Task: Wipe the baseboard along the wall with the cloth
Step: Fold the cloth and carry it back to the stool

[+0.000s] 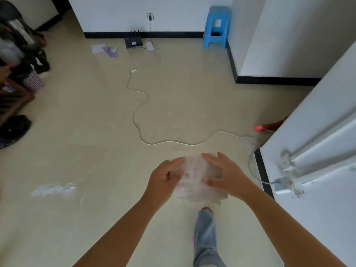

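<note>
A thin white cloth [196, 178] is spread between my two hands above the floor, blurred by motion. My left hand [165, 180] holds its left side, thumb on top of the fabric. My right hand [225, 176] grips the right side, fingers over the top edge and thumb underneath. A black baseboard [169, 34] runs along the far white wall. It turns along the right wall [231, 60] and continues [275, 80] to the right. A short piece of baseboard [263, 174] sits just right of my right hand, by the door frame.
A white door [317, 141] stands open at the right. A white cable [138, 120] snakes across the floor. A blue stool [216, 26] sits in the far corner, a black router [133, 41] by the wall, a red-tipped tool [269, 126] near the door, dark furniture [17, 64] at left.
</note>
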A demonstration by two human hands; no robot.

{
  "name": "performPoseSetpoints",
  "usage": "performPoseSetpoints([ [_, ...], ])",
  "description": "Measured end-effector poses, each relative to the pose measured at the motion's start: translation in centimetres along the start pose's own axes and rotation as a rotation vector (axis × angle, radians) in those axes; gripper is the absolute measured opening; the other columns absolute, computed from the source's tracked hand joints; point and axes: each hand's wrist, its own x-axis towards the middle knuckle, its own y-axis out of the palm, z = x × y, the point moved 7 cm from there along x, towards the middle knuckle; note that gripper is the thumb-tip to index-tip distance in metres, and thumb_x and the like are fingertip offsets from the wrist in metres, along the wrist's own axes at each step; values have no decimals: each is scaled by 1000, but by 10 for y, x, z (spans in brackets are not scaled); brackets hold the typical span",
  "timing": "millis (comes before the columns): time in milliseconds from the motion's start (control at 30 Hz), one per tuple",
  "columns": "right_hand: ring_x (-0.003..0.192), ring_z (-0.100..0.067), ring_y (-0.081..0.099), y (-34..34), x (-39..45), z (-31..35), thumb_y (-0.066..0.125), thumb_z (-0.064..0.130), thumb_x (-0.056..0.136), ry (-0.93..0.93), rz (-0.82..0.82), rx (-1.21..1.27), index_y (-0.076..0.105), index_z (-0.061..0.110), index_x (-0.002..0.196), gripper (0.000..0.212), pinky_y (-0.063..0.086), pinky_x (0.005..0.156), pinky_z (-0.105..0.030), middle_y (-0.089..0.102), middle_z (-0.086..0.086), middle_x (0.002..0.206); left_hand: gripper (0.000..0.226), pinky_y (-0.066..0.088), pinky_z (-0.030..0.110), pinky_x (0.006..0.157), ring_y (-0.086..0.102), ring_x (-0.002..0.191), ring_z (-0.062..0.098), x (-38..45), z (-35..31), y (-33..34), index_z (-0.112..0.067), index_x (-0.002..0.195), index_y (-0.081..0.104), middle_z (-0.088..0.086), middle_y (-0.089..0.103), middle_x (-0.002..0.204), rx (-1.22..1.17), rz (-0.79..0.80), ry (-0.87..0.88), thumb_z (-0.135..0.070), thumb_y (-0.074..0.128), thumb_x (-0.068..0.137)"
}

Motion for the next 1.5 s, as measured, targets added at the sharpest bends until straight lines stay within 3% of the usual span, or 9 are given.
performPoseSetpoints([
  [100, 106, -11, 43, -35, 91, 3, 62, 46, 56, -66, 67, -26, 32, 23, 140, 93, 29, 77, -7, 32, 7, 110, 49, 34, 0, 69, 51, 75, -8, 94, 0, -3, -23, 123, 53, -16, 51, 90, 80, -31, -40, -28, 62, 75],
  [233, 105, -10, 43, -99, 219, 18, 72, 24, 69, -96, 97, 7, 32, 20, 141, 83, 31, 74, -8, 34, 6, 112, 68, 35, 1, 76, 48, 90, -3, 227, -1, -13, -27, 132, 41, -19, 45, 98, 113, -15, -119, -40, 59, 67],
  [433, 108, -7, 38, -154, 381, 45, 60, 42, 49, -154, 110, -3, 30, 22, 141, 99, 28, 77, -6, 32, 7, 114, 67, 36, 15, 87, 45, 101, 11, 392, 16, -45, -21, 139, 32, -4, 43, 110, 217, -22, -143, -14, 65, 82],
  [633, 102, -7, 38, -208, 564, 68, 64, 9, 80, -129, 75, -54, 28, 20, 143, 74, 30, 76, -8, 30, 7, 113, 67, 34, 4, 73, 43, 89, 7, 587, 29, -89, -20, 140, 32, -11, 41, 95, 278, 38, -112, -17, 65, 82],
  [833, 100, -7, 38, -286, 720, 79, 66, 5, 77, -87, 12, -11, 29, 19, 142, 76, 32, 67, -6, 31, 5, 111, 77, 35, 3, 71, 42, 80, 1, 771, 22, -105, -20, 139, 34, -15, 40, 87, 289, 112, -98, -37, 64, 70],
  [1000, 103, -8, 39, -364, 856, 67, 70, 12, 74, -84, -22, -15, 28, 19, 142, 80, 30, 76, -8, 32, 5, 114, 97, 31, 5, 74, 40, 88, 5, 936, 15, -93, -20, 138, 35, -10, 41, 94, 291, 134, -65, -55, 50, 50],
  [1133, 104, -7, 39, -443, 972, 62, 61, 31, 58, -95, -35, 33, 29, 16, 142, 92, 28, 77, -5, 33, 5, 114, 78, 33, 2, 71, 41, 87, 6, 1074, 2, -84, -17, 140, 34, -10, 42, 93, 287, 103, -89, -32, 67, 71],
  [1333, 107, -7, 38, -560, 1126, 70, 71, 17, 74, -136, -55, 27, 29, 15, 142, 80, 29, 82, -6, 33, 6, 116, 69, 32, 2, 72, 42, 91, 9, 1261, -29, -80, -17, 140, 34, -4, 45, 99, 315, 70, -47, -16, 68, 80],
  [1500, 110, -4, 36, -632, 1252, 57, 70, 15, 77, -143, -76, -18, 27, 16, 143, 79, 28, 85, -6, 37, -1, 130, 84, 35, 6, 72, 44, 84, 6, 1408, -33, -65, -22, 136, 36, -13, 44, 88, 291, 81, -55, -45, 61, 59],
])
